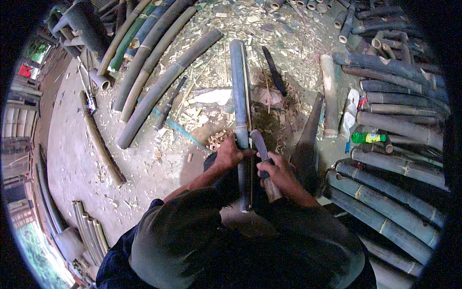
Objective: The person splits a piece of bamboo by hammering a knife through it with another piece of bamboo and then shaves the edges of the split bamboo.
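Bamboo pole [239, 91], dark grey-green, lies lengthwise in front of the person, running from near the lap toward 12 o'clock across a floor littered with pale shavings [284, 36]. Left hand [230, 153] grips the pole at its near half, fingers wrapped around it. Right hand [276, 169] is clenched around the wooden handle of a heavy knife [262, 159], whose blade rests against the pole's right side, just beside the left hand. A thin split strip [247, 82] lies along the pole's right edge. Stacked bamboo poles [394, 168] sit at 3 o'clock, with a green bottle [368, 137] among them. Curved bamboo lengths [154, 72] fan out at 11 o'clock.
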A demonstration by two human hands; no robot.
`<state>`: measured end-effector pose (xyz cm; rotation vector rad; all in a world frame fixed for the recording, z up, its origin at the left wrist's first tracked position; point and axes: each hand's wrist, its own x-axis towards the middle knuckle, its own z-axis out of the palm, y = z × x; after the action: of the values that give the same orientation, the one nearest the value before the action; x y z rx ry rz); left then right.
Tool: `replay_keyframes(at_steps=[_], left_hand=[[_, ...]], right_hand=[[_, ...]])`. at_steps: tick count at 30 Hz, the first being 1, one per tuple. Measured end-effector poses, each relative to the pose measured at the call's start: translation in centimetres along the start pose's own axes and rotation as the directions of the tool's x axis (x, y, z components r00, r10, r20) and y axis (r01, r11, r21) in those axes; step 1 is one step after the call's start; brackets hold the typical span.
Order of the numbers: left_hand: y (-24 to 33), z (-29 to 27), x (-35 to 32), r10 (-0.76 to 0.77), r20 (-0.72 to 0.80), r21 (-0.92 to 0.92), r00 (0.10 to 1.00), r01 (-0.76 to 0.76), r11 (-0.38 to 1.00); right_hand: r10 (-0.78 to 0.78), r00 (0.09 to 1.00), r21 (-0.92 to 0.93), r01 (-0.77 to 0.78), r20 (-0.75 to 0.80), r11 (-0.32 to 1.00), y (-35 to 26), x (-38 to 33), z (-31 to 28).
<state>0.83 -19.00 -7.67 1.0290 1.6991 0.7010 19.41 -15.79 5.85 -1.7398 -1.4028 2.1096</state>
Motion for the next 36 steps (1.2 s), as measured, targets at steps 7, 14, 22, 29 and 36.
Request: replay_keyframes(at_steps=[7, 14, 22, 29, 36], left_hand=[[1.2, 0.7, -0.3, 0.044, -0.087, 0.196, 0.995, -0.026, 0.980], [-0.3, 0.2, 0.2, 0.087, 0.026, 0.109, 0.996, -0.089, 0.990], [-1.5, -1.4, 1.0, 0.160, 0.173, -0.333, 0.972, -0.095, 0.938], [-0.9, -2.0, 1.4, 0.249, 0.205, -0.480, 0.947, -0.124, 0.868], [3.5, -5.0, -1.0, 0.188, 0.198, -0.584, 0.962, -0.038, 0.811]], right_hand=[[-0.039, 0.993, 0.163, 0.057, -0.113, 0.985, 1.0, 2.4, 0.6], [-0.076, 0.995, 0.127, 0.084, -0.063, 0.988, -1.7, 9.1, -0.9], [-0.622, 0.689, -0.689, 0.243, -0.373, 0.683, 2.0, 10.4, -11.7], [-0.559, 0.606, -0.761, -0.123, -0.566, 0.637, 3.5, 17.3, -13.3], [-0.703, 0.628, -0.510, 0.507, -0.334, 0.695, -8.3, 4.2, -9.5]])
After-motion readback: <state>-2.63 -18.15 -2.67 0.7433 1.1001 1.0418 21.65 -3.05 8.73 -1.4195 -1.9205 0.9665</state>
